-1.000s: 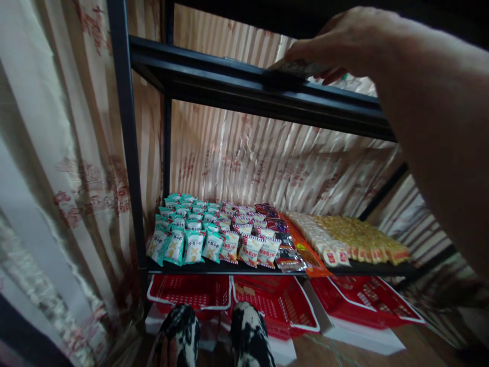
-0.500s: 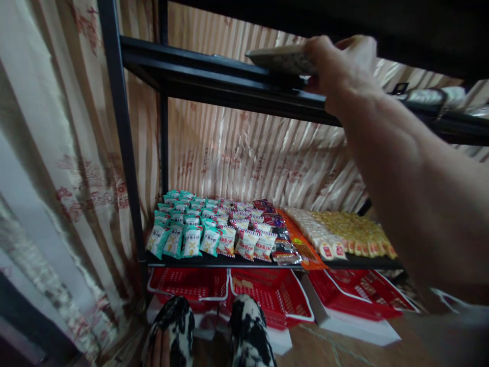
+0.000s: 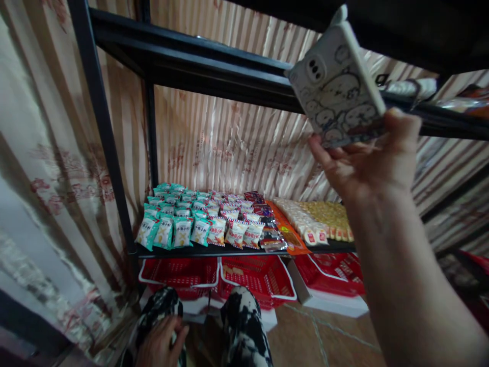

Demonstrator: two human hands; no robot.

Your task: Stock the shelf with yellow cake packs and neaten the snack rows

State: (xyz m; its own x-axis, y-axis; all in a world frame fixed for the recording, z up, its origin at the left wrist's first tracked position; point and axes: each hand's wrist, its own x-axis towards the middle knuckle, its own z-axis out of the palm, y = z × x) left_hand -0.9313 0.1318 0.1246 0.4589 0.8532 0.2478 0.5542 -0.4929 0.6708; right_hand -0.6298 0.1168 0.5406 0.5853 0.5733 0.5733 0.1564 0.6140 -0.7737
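Note:
My right hand [image 3: 376,148] is closed around the lower end of a phone [image 3: 340,89] in a pale case with cartoon drawings. The phone is tilted in front of the upper shelf [image 3: 214,61], its camera side facing me. My left hand [image 3: 162,341] rests on my left knee, in black-and-white patterned trousers. Its fingers lie loosely over the cloth, thumb slightly apart, and I see no object held there.
Rows of snack packets [image 3: 191,229] fill the lower shelf, with an orange packet [image 3: 288,232] and yellow packaged pieces [image 3: 324,219] further right. Red baskets [image 3: 260,280] stand below. A black post [image 3: 101,122] rises on the left, near the striped curtain [image 3: 46,153].
My right hand has lifted the phone off the upper shelf, bringing it nearer and turning it up. My left hand has risen further into view on the knee.

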